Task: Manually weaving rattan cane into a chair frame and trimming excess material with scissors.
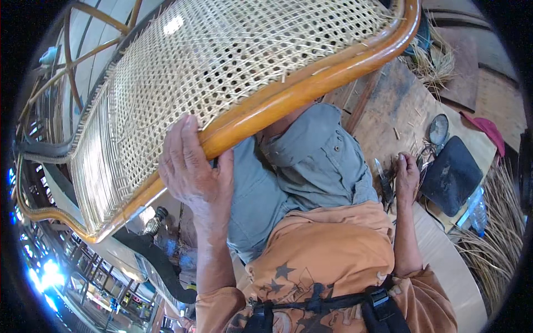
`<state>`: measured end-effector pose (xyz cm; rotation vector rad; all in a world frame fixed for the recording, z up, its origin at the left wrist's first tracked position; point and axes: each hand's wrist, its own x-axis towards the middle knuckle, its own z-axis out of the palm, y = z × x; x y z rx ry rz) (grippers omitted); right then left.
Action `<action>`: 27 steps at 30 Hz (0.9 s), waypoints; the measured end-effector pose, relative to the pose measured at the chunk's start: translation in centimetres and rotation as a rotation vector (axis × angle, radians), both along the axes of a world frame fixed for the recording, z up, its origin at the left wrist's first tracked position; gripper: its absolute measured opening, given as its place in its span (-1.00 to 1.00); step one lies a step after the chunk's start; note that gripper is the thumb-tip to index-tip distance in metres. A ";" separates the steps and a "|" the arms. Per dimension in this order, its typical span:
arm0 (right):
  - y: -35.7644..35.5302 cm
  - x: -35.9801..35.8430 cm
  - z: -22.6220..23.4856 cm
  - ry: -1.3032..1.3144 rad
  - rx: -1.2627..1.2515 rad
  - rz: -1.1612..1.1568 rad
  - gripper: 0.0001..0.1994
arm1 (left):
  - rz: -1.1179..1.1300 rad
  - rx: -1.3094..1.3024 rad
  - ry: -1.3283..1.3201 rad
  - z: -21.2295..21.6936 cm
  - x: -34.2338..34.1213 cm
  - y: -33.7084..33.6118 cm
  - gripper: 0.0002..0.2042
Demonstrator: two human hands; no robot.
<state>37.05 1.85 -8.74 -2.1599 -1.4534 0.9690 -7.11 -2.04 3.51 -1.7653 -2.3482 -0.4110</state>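
Note:
A piece of furniture with a glossy orange-brown wooden frame (pixel 300 83) slants across the upper part of the view, filled with woven cane (pixel 211 61). My left hand (pixel 191 161) is closed round the frame's near edge, fingers over the cane and thumb on the near side. Lower right, my right hand (pixel 407 176) hovers over or rests on the wooden board, its fingers curled together; whatever they hold, if anything, is too small to tell. Just left of it lies a knife (pixel 384 178) with a dark handle. A short cane end (pixel 283 76) sticks up along the frame.
Right of my right hand are a black flat pad (pixel 452 175), a dark oval dish (pixel 438 129) and a clear plastic bottle (pixel 477 213). Bundled cane strips (pixel 494 222) lie at far right, a red cloth (pixel 486 132) above. Loose fibres (pixel 436 64) heap at upper right.

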 end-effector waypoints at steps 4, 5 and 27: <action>-0.3 -1.1 -0.1 0.000 0.061 0.006 -0.80 | 0.033 0.045 0.012 -0.5 -0.3 -0.4 -0.35; -0.1 -1.4 -0.1 -0.001 0.063 0.013 -0.80 | 0.026 0.062 0.010 -0.6 -0.4 -0.4 -0.34; -10.2 0.9 2.7 -0.368 0.089 0.251 -0.64 | 0.039 0.073 0.066 0.0 -0.4 -0.2 -0.41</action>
